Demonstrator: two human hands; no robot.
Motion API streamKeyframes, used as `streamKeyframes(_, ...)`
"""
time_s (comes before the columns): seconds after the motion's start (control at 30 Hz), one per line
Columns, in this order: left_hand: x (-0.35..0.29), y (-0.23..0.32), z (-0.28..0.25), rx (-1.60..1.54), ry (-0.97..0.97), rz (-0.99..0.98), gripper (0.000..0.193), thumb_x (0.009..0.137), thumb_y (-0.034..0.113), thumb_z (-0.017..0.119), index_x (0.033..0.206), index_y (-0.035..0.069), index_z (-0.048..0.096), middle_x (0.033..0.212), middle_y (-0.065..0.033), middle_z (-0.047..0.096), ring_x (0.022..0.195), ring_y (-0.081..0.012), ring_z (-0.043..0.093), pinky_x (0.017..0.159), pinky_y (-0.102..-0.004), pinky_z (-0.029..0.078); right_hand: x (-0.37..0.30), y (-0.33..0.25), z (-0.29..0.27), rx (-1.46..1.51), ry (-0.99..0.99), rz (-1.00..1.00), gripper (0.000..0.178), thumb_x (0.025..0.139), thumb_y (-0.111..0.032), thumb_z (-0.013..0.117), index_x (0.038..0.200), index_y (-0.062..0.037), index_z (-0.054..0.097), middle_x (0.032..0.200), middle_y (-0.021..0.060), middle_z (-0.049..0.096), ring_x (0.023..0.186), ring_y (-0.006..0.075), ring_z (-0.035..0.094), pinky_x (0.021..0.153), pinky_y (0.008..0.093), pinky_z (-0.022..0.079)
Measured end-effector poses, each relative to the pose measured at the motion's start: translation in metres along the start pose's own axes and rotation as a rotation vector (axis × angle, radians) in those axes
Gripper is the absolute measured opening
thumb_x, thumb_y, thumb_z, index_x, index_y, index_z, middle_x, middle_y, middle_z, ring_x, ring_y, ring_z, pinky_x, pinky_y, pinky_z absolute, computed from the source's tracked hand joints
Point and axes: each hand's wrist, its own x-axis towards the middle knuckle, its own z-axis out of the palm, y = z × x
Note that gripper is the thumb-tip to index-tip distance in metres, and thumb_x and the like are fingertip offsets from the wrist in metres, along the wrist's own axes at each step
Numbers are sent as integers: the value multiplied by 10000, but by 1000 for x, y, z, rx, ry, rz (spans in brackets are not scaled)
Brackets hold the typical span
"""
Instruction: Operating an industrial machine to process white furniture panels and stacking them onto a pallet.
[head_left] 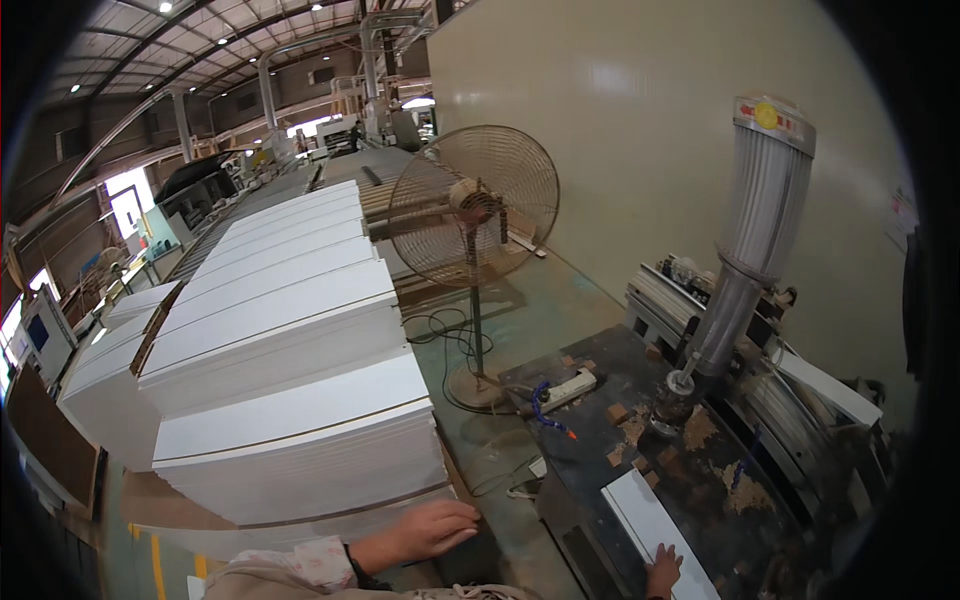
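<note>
Right hand — fingers spread, no clasp visible — resting on the long, flat white board beneath it. Left hand empty, loosely curled. Light, even pressure seems wise; small brown wood scraps beyond the grip could tilt the board.

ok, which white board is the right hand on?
The single white board lying on the dark worktable, under the right hand; the stacked white boards sit off to the left.

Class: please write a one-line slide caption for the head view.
Right hand on a white board at a dark worktable, left hand near stacked white panels.
</note>
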Motion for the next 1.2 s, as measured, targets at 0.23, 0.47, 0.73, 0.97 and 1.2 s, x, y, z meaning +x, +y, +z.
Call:
streamKeyframes(0.23, 25, -23, 140, -234, -795, 4, 311, 918, 341, 592, 1108, 97, 619, 1069, -157, 634, 959, -362, 609, 806, -421, 511, -59, 17, -65, 332, 232, 8, 623, 696, -181, 784, 1262, -37, 570, 1327, 248, 516, 1220, 395, 492, 1042, 446, 388)
streamKeyframes(0.47, 52, -19, 313, -355, -1093, 248, 530, 837, 325, 665, 1266, 33, 561, 1317, -205, 541, 1223, -385, 500, 1038, -438, 399, -347, 14, -204, -203, 774, 530, 655, 755, 4, 701, 1362, -76, 470, 1451, 185, 404, 1361, 420, 329, 1099, 483, 300)
streamKeyframes(0.73, 79, 46, 423, 1, -860, 466, 839, 733, 323, 781, 1425, 85, 371, 1466, -192, 323, 1365, -405, 282, 1082, -569, 284, -651, -73, -185, -345, 307, 1669, 799, 615, -195, 853, 1324, -74, 504, 1225, 177, 531, 1125, 379, 503, 951, 455, 423)
streamKeyframes(0.97, 57, 40, 437, 150, -789, 484, 814, 755, 327, 765, 1416, 71, 364, 1489, -165, 294, 1398, -371, 242, 1101, -619, 219, -651, -100, -149, -591, 521, 1351, 630, 621, -9, 758, 1223, -71, 586, 855, 108, 483, 806, 299, 512, 739, 409, 449)
streamKeyframes(1.2, 23, -20, 405, 14, -624, 565, 368, 838, 91, 551, 1205, 123, 546, 1367, -145, 445, 1338, -358, 351, 1105, -604, 221, -541, -69, -198, -443, 622, 972, 614, 603, 66, 630, 1197, -88, 633, 812, 103, 465, 749, 286, 499, 676, 405, 451)
